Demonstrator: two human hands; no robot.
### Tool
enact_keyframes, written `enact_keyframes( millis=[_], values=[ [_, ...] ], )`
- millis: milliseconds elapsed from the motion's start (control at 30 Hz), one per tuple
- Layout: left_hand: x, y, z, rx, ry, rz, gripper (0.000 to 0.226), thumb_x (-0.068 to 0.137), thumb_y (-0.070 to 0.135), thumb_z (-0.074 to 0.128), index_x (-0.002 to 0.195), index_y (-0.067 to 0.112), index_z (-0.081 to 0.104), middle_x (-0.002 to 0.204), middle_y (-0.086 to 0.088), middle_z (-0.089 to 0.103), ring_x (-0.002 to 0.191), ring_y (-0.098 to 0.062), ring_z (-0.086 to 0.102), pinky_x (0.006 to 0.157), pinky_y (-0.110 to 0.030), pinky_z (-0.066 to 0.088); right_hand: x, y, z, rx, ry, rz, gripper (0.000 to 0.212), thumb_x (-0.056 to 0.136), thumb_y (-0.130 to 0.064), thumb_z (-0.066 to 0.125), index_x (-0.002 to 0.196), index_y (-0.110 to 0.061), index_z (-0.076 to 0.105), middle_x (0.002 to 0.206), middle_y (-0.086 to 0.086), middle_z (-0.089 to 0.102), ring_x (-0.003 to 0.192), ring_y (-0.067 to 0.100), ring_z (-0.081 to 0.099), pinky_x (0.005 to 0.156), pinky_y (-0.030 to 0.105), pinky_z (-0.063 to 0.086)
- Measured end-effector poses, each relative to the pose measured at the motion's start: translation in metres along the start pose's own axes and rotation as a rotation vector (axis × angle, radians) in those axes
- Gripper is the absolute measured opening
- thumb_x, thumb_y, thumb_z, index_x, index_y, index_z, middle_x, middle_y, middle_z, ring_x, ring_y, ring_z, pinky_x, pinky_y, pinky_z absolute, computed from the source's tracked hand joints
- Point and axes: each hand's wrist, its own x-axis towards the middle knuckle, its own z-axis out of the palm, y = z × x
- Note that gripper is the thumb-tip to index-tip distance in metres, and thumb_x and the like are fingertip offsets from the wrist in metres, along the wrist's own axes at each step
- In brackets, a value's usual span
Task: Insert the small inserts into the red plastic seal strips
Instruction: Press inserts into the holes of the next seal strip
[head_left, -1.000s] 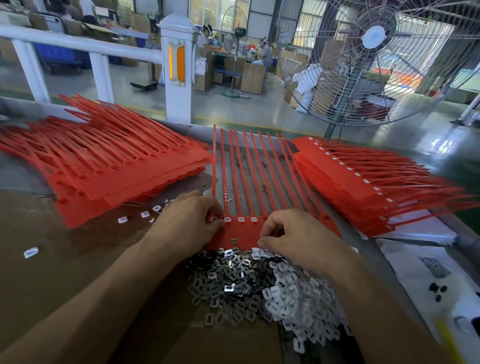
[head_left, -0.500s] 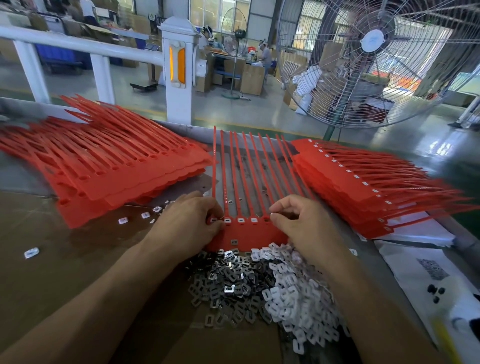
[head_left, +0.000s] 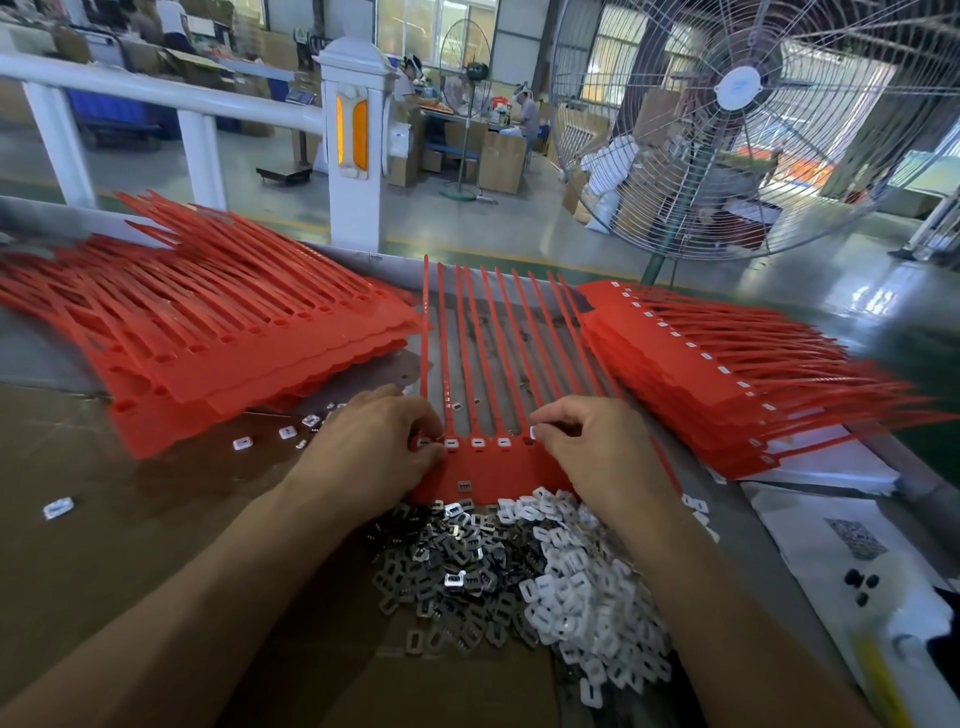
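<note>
A red seal strip sheet (head_left: 488, 465) lies flat in front of me, its long tails pointing away. Three white inserts sit in its sockets in a row (head_left: 477, 442). My left hand (head_left: 371, 447) grips the sheet's left end with curled fingers. My right hand (head_left: 597, 447) pinches a small white insert (head_left: 533, 432) just above the sheet's head, right of the filled sockets. Just below the sheet lies a heap of metal inserts (head_left: 447, 566) and white plastic inserts (head_left: 576, 603).
A stack of empty red strips (head_left: 234, 343) lies at the left, a stack of filled ones (head_left: 727, 374) at the right. Loose white inserts (head_left: 241, 443) are scattered on the brown cardboard (head_left: 104, 519). White papers (head_left: 857, 561) lie at the right; a large fan (head_left: 737, 119) stands behind.
My right hand rose from the insert heap to the sheet's head, bringing a white insert to the row of sockets. My left hand stayed on the sheet's left end.
</note>
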Motion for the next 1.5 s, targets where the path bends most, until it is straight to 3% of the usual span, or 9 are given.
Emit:
enact_keyframes(
  millis=[167, 367, 667, 767, 900, 1000, 1167, 1333, 1500],
  values=[
    [0.0, 0.0, 0.0, -0.001, 0.001, 0.003, 0.02, 0.09, 0.046, 0.068, 0.108, 0.036, 0.069, 0.101, 0.014, 0.054, 0.101, -0.012, 0.054, 0.094, -0.038, 0.048, 0.001, 0.001, -0.001, 0.013, -0.04, 0.019, 0.018, 0.095, -0.018, 0.074, 0.111, -0.025, 0.079, 0.096, -0.023, 0.07, 0.091, -0.023, 0.058, 0.07, -0.006, 0.041],
    [0.0, -0.001, 0.0, -0.011, 0.001, 0.001, 0.02, 0.09, 0.045, 0.069, 0.106, 0.034, 0.07, 0.101, 0.012, 0.054, 0.101, -0.013, 0.054, 0.095, -0.039, 0.048, 0.0, -0.001, 0.001, -0.039, -0.025, -0.007, 0.014, 0.096, -0.02, 0.074, 0.107, -0.023, 0.081, 0.089, -0.025, 0.067, 0.08, -0.024, 0.058, 0.069, -0.006, 0.039],
    [0.001, -0.002, 0.001, -0.009, 0.007, 0.007, 0.02, 0.089, 0.046, 0.07, 0.106, 0.035, 0.07, 0.099, 0.014, 0.054, 0.1, -0.012, 0.054, 0.093, -0.039, 0.049, 0.002, 0.002, 0.0, 0.061, -0.015, 0.13, 0.008, 0.096, -0.034, 0.073, 0.09, -0.029, 0.076, 0.087, -0.016, 0.07, 0.08, -0.013, 0.06, 0.055, 0.009, 0.041],
    [0.001, -0.002, 0.002, -0.004, 0.008, 0.008, 0.02, 0.089, 0.046, 0.07, 0.106, 0.036, 0.07, 0.1, 0.013, 0.054, 0.1, -0.012, 0.054, 0.093, -0.039, 0.049, 0.002, 0.0, 0.002, 0.073, -0.036, 0.159, 0.01, 0.096, -0.036, 0.072, 0.092, -0.027, 0.077, 0.087, -0.016, 0.071, 0.076, -0.006, 0.064, 0.055, 0.008, 0.039],
    [0.001, -0.002, 0.002, -0.001, 0.007, 0.006, 0.02, 0.089, 0.047, 0.07, 0.106, 0.036, 0.069, 0.099, 0.014, 0.053, 0.1, -0.012, 0.054, 0.093, -0.039, 0.048, 0.002, -0.005, 0.006, 0.046, -0.062, 0.186, 0.015, 0.098, -0.035, 0.068, 0.097, -0.024, 0.079, 0.08, -0.01, 0.074, 0.066, -0.001, 0.066, 0.059, 0.019, 0.046],
    [0.001, -0.002, 0.002, -0.004, 0.005, 0.004, 0.02, 0.089, 0.047, 0.07, 0.107, 0.037, 0.069, 0.098, 0.015, 0.052, 0.1, -0.011, 0.054, 0.093, -0.038, 0.048, 0.002, -0.007, 0.007, 0.0, -0.045, 0.198, 0.015, 0.098, -0.034, 0.068, 0.092, -0.024, 0.078, 0.07, -0.007, 0.072, 0.052, 0.002, 0.063, 0.049, 0.016, 0.041],
    [0.001, -0.002, 0.002, -0.007, 0.009, 0.006, 0.019, 0.089, 0.046, 0.07, 0.106, 0.036, 0.07, 0.098, 0.015, 0.053, 0.1, -0.012, 0.054, 0.093, -0.038, 0.048, 0.002, -0.009, 0.008, -0.038, -0.002, 0.19, 0.013, 0.095, -0.028, 0.073, 0.085, -0.022, 0.077, 0.078, -0.009, 0.072, 0.069, 0.005, 0.067, 0.056, 0.019, 0.049],
    [0.001, -0.001, 0.001, -0.002, -0.004, 0.0, 0.019, 0.089, 0.045, 0.07, 0.106, 0.036, 0.07, 0.101, 0.012, 0.054, 0.101, -0.013, 0.055, 0.093, -0.038, 0.049, 0.003, -0.007, 0.006, -0.026, 0.001, 0.165, 0.007, 0.094, -0.025, 0.074, 0.09, -0.023, 0.08, 0.081, -0.014, 0.072, 0.07, 0.0, 0.067, 0.054, 0.01, 0.045],
    [0.004, 0.001, 0.0, 0.014, -0.037, -0.015, 0.017, 0.088, 0.045, 0.072, 0.103, 0.036, 0.07, 0.102, 0.012, 0.054, 0.102, -0.013, 0.055, 0.093, -0.039, 0.049, -0.004, -0.005, -0.003, -0.06, -0.082, 0.071, 0.017, 0.096, -0.016, 0.068, 0.101, -0.021, 0.083, 0.089, -0.018, 0.075, 0.074, -0.008, 0.067, 0.055, 0.007, 0.048]
  ],
)
